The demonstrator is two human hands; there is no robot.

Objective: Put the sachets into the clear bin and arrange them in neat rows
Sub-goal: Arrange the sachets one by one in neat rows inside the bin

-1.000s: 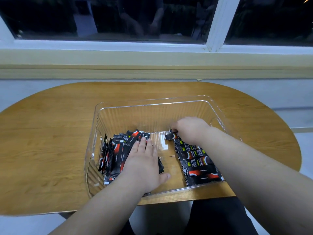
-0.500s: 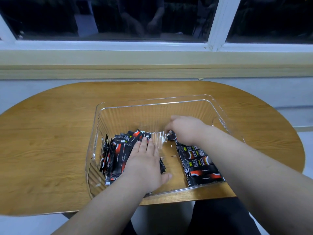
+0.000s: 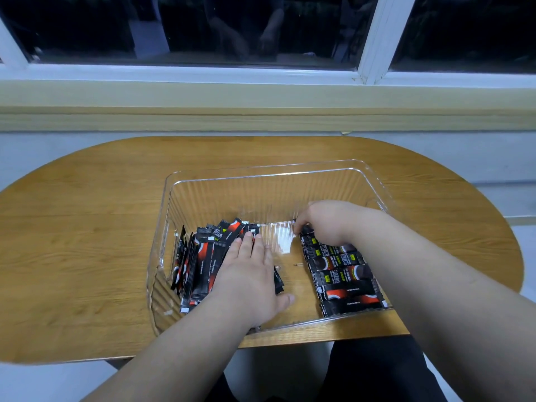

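In the clear bin [image 3: 261, 195], the left sachet stack [image 3: 203, 262] is pressed under the flat left hand [image 3: 249, 280]. The right row [image 3: 348, 285] is pinched at its far end by the right hand [image 3: 322, 219]

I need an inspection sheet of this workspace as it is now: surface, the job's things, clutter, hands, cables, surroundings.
Surface: wooden table, rounded ends; the bin stands near its front edge.
Job's things: clear bin; left batch of sachets inside it, standing on edge and leaning; right row of sachets inside it, lying flat side by side.
Clutter: nothing seen.
Hands: left hand rests flat on the left batch; right hand has its fingers curled on the far end of the right row.
Cables: nothing seen.
Surroundings: dark window with a white frame, pale sill behind the table.
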